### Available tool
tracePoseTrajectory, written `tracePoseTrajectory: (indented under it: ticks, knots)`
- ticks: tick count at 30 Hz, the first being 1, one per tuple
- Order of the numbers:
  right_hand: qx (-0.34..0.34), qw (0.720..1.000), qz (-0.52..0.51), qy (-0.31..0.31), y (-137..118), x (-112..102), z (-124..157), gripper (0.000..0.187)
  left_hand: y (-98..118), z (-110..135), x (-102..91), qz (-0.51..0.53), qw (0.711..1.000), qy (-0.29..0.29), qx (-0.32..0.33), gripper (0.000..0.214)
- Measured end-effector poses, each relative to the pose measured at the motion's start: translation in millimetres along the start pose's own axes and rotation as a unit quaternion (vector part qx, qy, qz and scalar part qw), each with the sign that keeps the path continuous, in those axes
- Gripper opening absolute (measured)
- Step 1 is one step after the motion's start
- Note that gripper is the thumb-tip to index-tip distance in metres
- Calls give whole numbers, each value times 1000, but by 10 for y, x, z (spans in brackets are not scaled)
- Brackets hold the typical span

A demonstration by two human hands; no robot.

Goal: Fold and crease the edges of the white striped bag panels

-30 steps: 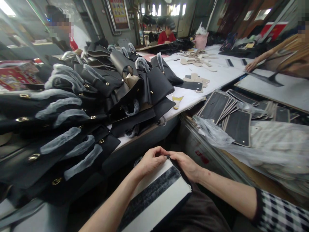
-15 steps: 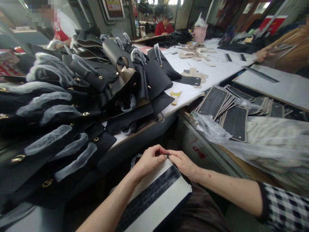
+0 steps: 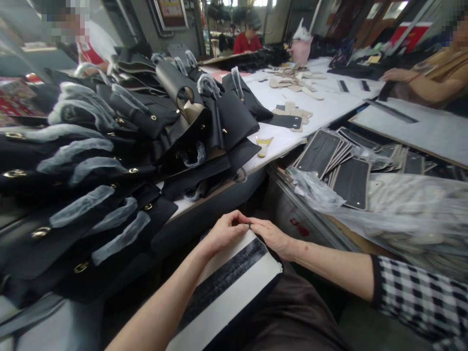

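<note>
A flat panel (image 3: 234,287) rests on my lap, white with a dark fuzzy stripe down its middle and a black edge. My left hand (image 3: 224,231) and my right hand (image 3: 272,236) meet at its far end, fingers pinched together on the black edge there. Both hands are closed on the panel's rim. A big heap of black bag pieces (image 3: 109,146) with gold studs and foam-wrapped handles lies on the table just left of my hands.
The white table (image 3: 321,112) runs away from me, with beige cut-outs (image 3: 296,83) on it. Black flat panels (image 3: 351,175) and plastic sheeting (image 3: 402,209) fill a bin at right. A person's arm (image 3: 417,83) rests at far right; other people sit at back.
My hands have shifted slightly up and left with the panel, keeping their pinch. The person's arm at right has drawn back toward the table's edge.
</note>
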State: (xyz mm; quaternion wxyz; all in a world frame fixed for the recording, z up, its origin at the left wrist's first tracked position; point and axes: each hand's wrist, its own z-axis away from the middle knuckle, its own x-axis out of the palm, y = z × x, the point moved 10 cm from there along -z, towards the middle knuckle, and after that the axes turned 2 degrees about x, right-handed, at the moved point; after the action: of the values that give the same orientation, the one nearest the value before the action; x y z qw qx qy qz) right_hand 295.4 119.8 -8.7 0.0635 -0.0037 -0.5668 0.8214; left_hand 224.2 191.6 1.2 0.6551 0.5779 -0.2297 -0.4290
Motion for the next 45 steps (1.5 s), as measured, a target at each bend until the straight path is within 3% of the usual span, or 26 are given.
tracePoseTrajectory:
  ticks: [6,15,22,26,30,36,45]
  knots:
    - [-15,997,-76,-22,25,34,67,51,-63,-7,10,27,999,-17,-20,29]
    - [5,985,-172,10,250,-34,299,52,43,-50,96,-23,998,-61,18,25]
    - [-27,996,-27,79,200,-118,288,50,-15,-128,134,-23,995,-95,32,26]
    - [-37,994,-13,98,159,-135,301,54,46,-98,159,-8,994,-98,43,25]
    - [-13,988,-125,89,276,-84,404,51,59,-63,179,0,994,-104,45,24]
    - [18,945,-284,160,460,-149,713,40,-7,-78,172,-18,993,-109,35,30]
    - [-25,957,-240,161,530,-101,998,44,83,-71,199,-31,990,-136,35,32]
